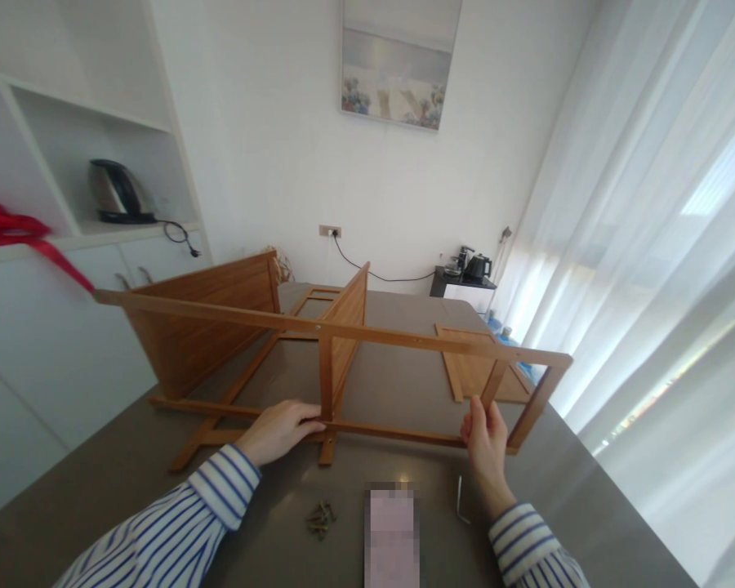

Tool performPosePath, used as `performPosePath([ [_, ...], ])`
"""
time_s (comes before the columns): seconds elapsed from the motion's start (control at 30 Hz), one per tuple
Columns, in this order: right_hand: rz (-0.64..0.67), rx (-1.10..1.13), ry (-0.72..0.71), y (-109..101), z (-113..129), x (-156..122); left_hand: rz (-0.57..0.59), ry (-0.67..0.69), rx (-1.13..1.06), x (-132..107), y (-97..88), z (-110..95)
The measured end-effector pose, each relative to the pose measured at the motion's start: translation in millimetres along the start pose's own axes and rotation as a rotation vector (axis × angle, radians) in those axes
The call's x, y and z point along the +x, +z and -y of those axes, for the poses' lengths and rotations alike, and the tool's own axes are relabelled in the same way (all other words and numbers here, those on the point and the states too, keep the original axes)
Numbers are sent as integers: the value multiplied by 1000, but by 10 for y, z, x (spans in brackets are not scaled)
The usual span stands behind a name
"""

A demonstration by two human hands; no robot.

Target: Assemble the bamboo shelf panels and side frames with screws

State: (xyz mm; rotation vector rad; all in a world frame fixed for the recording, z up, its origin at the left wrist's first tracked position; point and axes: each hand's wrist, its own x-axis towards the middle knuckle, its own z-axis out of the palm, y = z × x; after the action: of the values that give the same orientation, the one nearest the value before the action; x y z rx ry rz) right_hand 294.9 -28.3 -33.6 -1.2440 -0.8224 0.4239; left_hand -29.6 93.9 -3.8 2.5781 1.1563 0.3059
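Wooden frame [383, 334] on bench [269, 547] just ahead, long axis left-right; right hand [488, 441] near its right end, fingers pinching inner slat [496, 377], left hand [280, 433] at middle crosspiece [327, 376], finger closure unclear

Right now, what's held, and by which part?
Wooden frame: right grip low on a short crossbar; left grip at lower rail by middle panel, hold unclear.
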Motion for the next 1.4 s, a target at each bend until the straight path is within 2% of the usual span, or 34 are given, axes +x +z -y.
performPosePath([
  [0.33, 51, -77, 8, -14, -68, 98, -5, -22, -2, 85, 57, 15],
  [0.53, 86, -170, -16, -106, -56, 83, -33, 17, -25, 20, 75, -41],
  [0.7, 111, -195, -7, -146, -81, 89, -158, -10, 46, -121, 117, -27],
  [0.8, 119, -201, -4, -163, -86, 94, -212, 13, 57, -248, 73, -111],
  [0.87, 122, -211, -5, -185, -71, 92, -174, 21, 38, -347, 29, -212],
  [1.0, 136, -245, -18, -246, -11, 77, 91, 54, -40, -530, 17, -403],
  [1.07, 150, -261, -28, -268, 18, 67, 159, 71, -68, -583, 59, -462],
  [1.27, 175, -328, -62, -364, 63, 24, 161, 79, -53, -557, 194, -578],
  [1.4, 113, -396, -83, -599, 87, -36, 87, 111, -23, -446, 209, -681],
])
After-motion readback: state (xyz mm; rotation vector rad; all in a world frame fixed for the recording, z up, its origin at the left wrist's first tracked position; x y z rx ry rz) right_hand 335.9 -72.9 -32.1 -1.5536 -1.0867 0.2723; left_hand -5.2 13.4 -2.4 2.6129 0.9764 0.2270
